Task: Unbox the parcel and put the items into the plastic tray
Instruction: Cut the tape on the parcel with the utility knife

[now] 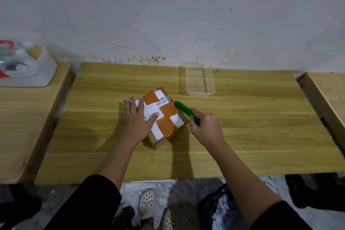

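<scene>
A cardboard parcel (pixel 166 115) sealed with orange-brown tape and white labels sits mid-table, still closed. My left hand (pixel 139 117) lies flat on its top left side, fingers spread, pressing it down. My right hand (pixel 206 129) grips a green utility knife (pixel 186 111), whose tip touches the parcel's right top edge. An empty clear plastic tray (pixel 209 91) stands behind and to the right of the parcel, near the wall.
The wooden table (pixel 261 127) meets a white wall at the back. A side table at the left carries a clear lidded container (pixel 24 61) with small items. Another wooden table (pixel 328 89) adjoins on the right. Bags and feet show below the front edge.
</scene>
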`<state>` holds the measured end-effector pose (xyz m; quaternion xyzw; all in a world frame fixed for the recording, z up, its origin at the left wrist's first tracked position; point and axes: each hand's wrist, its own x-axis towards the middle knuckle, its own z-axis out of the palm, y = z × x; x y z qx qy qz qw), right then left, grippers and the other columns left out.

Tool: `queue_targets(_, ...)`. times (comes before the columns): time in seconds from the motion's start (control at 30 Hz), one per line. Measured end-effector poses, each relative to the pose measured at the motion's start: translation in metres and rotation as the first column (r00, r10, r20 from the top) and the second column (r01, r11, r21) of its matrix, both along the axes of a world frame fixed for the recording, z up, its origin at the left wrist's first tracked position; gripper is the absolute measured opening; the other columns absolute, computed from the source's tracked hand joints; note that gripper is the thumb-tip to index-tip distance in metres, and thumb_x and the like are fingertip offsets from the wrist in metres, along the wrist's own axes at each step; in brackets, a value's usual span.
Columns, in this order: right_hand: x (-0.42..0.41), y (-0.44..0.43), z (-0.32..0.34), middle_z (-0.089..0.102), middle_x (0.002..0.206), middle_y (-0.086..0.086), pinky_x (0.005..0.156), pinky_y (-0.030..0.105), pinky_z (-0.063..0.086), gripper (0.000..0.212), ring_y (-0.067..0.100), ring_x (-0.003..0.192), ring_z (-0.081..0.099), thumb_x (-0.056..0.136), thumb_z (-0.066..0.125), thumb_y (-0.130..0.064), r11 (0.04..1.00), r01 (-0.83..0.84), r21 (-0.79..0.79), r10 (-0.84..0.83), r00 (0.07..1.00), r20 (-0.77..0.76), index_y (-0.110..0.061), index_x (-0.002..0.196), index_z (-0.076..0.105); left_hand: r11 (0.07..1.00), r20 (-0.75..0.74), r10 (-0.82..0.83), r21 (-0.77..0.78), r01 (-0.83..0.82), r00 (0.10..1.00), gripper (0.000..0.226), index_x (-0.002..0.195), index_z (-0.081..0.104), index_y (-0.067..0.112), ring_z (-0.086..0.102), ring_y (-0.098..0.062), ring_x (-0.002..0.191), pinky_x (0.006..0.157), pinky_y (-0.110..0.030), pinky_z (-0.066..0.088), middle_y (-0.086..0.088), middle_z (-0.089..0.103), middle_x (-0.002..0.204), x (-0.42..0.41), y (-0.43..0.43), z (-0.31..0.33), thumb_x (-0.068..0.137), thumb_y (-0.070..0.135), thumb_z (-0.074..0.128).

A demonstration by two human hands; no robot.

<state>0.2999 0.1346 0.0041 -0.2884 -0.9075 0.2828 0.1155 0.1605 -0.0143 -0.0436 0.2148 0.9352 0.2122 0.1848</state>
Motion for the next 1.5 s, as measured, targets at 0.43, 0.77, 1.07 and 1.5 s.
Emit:
queue_targets(0.43,-0.001,0.001,0.013,0.065,0.072,0.019,0.053,0.036,0.047,0.031,0.034,0.063,0.059,0.085,0.05,-0.012,0.993,-0.052,0.11,0.038,0.992,0.12,-0.008,0.114,0.062,0.998,-0.004,0.061,0.027,-0.061,0.998,0.082,0.149,-0.007,0.018,-0.028,-0.025,0.141,0.116,-0.043,0.011,-0.005,-0.023,0.156,0.008,0.006,-0.003,0.09,0.057,0.036)
queue_targets(0.77,0.012,0.0,0.025,0.065,0.098,0.011,0.061,0.029,0.04,0.037,0.031,0.087,0.061,0.09,0.046,-0.019,0.969,-0.113,0.221,0.031,0.938,0.346,-0.025,0.126,0.052,0.994,-0.008,0.09,0.057,-0.09,0.996,0.08,0.149,-0.003,0.016,-0.022,-0.025,0.143,0.115,-0.043,0.017,-0.007,-0.014,0.157,0.01,0.009,-0.004,0.091,0.054,0.038)
queue_targets(1.07,0.036,-0.004,0.023,0.068,0.09,0.01,0.057,0.028,0.038,0.041,0.031,0.081,0.063,0.09,0.047,-0.021,0.973,-0.092,0.213,0.022,0.951,0.308,-0.028,0.13,0.049,0.993,-0.01,0.096,0.074,-0.095,0.995,0.08,0.149,-0.002,0.017,-0.022,-0.025,0.143,0.115,-0.043,0.017,-0.007,-0.012,0.158,0.01,0.009,-0.006,0.091,0.053,0.039)
queue_targets(1.5,0.031,0.005,0.012,0.069,0.078,0.009,0.042,0.022,0.031,0.039,0.013,0.044,0.047,0.09,0.054,-0.019,0.947,0.261,-0.188,-0.266,0.964,-0.006,-0.016,0.129,0.053,0.997,-0.121,0.072,0.045,-0.066,0.99,0.062,0.14,0.033,0.012,0.04,-0.028,0.118,0.083,-0.03,0.034,-0.015,0.044,0.13,0.039,-0.025,0.012,0.09,0.045,0.048)
